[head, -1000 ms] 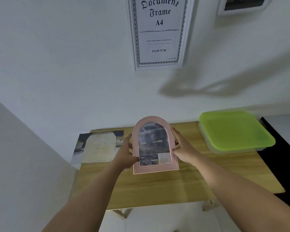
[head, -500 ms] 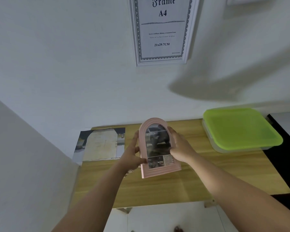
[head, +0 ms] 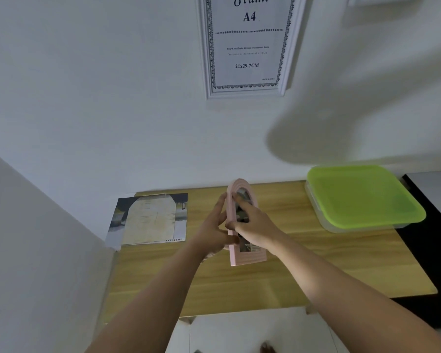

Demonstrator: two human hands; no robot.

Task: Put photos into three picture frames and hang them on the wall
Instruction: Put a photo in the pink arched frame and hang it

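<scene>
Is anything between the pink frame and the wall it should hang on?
Nothing visible. The left hand and right hand hold the pink frame above the table; the wall is bare left of the document frame.

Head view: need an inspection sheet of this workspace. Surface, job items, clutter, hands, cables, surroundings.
Surface: wooden table against a white wall.
Job's things: pink arched frame, photo inside, held above the table, turned nearly edge-on; white document frame with A4 insert hanging on the wall; printed page with a pale arch shape flat at the table's left rear.
Clutter: clear container with green lid at the table's right rear.
Hands: left hand and right hand both hold the pink arched frame, one on each side.
Cables: nothing seen.
Surroundings: black surface right of the table; pale floor below.
</scene>
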